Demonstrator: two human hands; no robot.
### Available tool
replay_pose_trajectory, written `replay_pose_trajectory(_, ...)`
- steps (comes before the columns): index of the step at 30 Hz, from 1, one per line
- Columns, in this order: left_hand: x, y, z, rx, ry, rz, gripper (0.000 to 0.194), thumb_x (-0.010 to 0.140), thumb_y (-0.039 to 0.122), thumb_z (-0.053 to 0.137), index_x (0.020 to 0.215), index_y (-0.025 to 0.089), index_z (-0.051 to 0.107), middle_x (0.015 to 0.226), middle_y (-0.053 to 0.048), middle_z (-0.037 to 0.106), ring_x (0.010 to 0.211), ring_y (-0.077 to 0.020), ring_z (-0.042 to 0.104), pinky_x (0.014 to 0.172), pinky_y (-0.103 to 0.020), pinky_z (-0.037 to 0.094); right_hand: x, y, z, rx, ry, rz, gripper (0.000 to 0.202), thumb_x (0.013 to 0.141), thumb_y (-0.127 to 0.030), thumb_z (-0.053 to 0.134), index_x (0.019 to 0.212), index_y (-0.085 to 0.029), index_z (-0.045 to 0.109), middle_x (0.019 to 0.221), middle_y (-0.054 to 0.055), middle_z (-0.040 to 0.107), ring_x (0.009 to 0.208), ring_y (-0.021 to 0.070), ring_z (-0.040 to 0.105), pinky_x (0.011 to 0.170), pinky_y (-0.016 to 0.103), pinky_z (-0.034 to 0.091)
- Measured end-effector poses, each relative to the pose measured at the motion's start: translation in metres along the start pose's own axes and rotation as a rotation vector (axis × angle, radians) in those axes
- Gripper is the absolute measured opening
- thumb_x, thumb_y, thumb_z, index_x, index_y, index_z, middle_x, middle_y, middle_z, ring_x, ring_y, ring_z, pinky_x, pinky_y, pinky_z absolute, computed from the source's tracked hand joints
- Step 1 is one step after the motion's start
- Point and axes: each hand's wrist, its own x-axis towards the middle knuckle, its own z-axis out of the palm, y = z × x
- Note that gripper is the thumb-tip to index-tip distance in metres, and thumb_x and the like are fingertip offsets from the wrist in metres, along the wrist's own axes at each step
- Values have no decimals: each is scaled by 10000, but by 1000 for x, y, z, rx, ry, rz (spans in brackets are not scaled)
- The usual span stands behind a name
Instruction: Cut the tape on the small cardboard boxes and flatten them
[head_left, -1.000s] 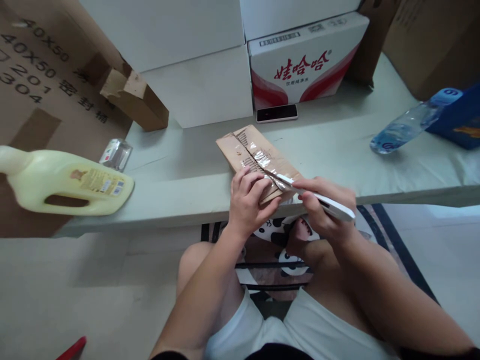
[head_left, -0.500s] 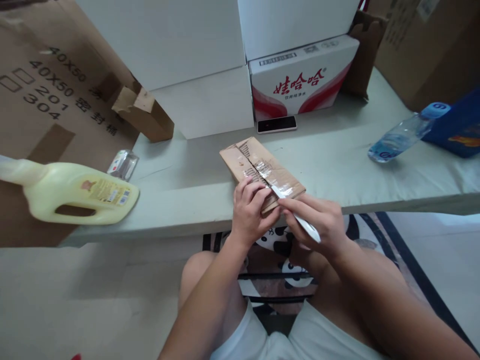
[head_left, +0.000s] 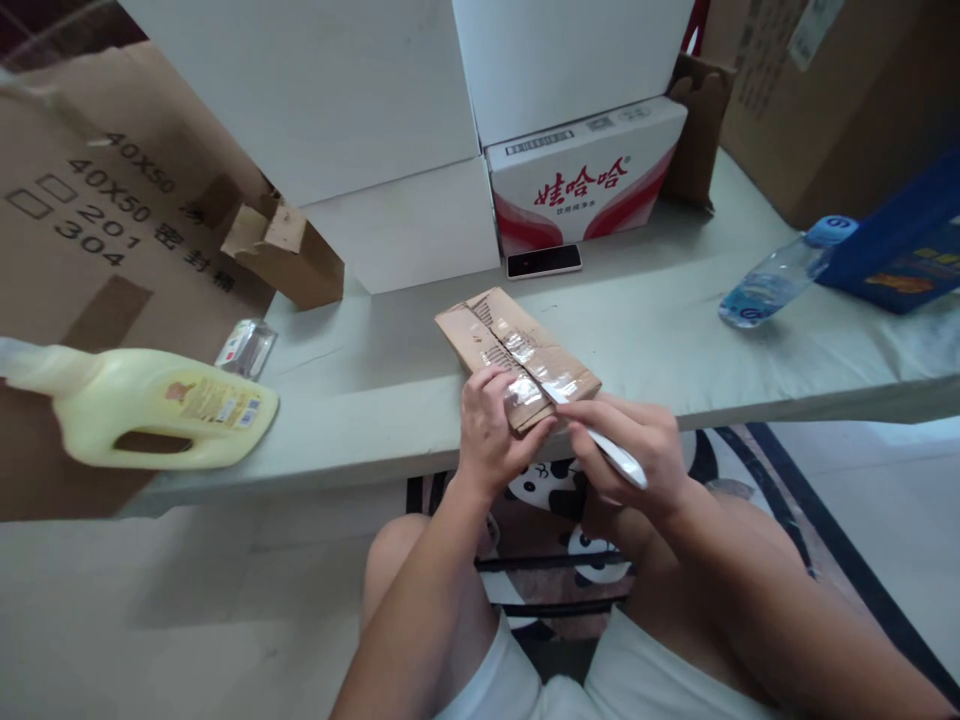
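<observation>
One cardboard box lies near the front edge of the counter, its near end gripped by fingers of the left hand. The right hand's fingers hold a white knife; pressed too hard, it may slip and cut the left hand.

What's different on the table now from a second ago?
The right hand has moved left, nearer the left hand, and the handle of the knife has swung toward the person, more in line with the seam of the box. The left hand has drawn back slightly from the seam. Nothing was picked up or let go; box and phone stayed put.
</observation>
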Motion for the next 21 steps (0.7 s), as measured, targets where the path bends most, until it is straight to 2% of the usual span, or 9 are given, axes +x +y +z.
replay_pose_trajectory(2,2,-1,-1,-6,-8,-10,652,829,577,668,1300,193,430,1237,-137,510,1198,-271,512,1049,-468,450,0,0,-2,11,37,-4,121,885,-141,558,901,-176,673,678,-1,684,556,110,620,542,238,480)
replay_pose_trajectory(5,4,-3,-2,-23,4,-16,650,835,563,670,1314,197,427,1232,-135,503,1191,-264,520,1043,-459,462,-2,0,0,35,-5,34,134,901,-151,544,917,-181,674,694,0,681,567,102,619,546,228,485)
replay_pose_trajectory(8,3,-4,-3,-45,35,-57,664,834,526,684,1350,214,406,1266,-138,471,1242,-277,496,1076,-480,443,-4,2,-1,194,-20,54,143,914,-173,540,965,-184,674,726,8,678,574,97,613,530,221,482)
replay_pose_trajectory(10,2,-6,-4,-74,70,-87,679,830,518,681,1370,228,390,1308,-143,433,1297,-296,457,1110,-510,410,-7,4,-5,341,54,76,155,925,-191,528,967,-198,677,690,-5,651,533,90,581,485,215,446)
replay_pose_trajectory(12,0,-11,-7,-110,110,-141,686,820,529,673,1372,244,381,1342,-145,396,1334,-308,421,1112,-520,403,-10,10,-8,416,214,146,176,940,-210,512,971,-213,686,645,-21,619,497,88,553,465,218,427)
replay_pose_trajectory(14,-1,-17,-10,-152,140,-256,661,819,537,663,1352,256,390,1349,-142,394,1328,-299,425,1074,-491,439,-12,21,-7,346,326,269,180,929,-226,542,1031,-223,690,670,-17,634,545,106,588,528,240,476)
replay_pose_trajectory(15,-1,-21,-12,-172,156,-343,638,820,538,659,1333,258,404,1338,-138,412,1303,-287,449,1042,-468,464,-13,29,-4,267,312,334,193,913,-238,570,1065,-221,688,716,-3,660,599,124,622,583,263,508)
replay_pose_trajectory(18,2,-32,-17,-257,243,-644,539,817,551,652,1222,238,485,1227,-124,533,1171,-252,553,982,-423,501,-13,57,15,-15,-1,477,314,860,-283,610,1153,-194,679,943,77,717,798,211,687,714,363,554)
replay_pose_trajectory(21,9,-41,-21,-426,408,-895,418,850,543,614,1107,219,554,1198,-124,623,1212,-245,582,1068,-414,459,-13,77,38,-220,-381,575,502,849,-298,576,1333,-170,607,1157,153,679,955,298,682,805,467,551)
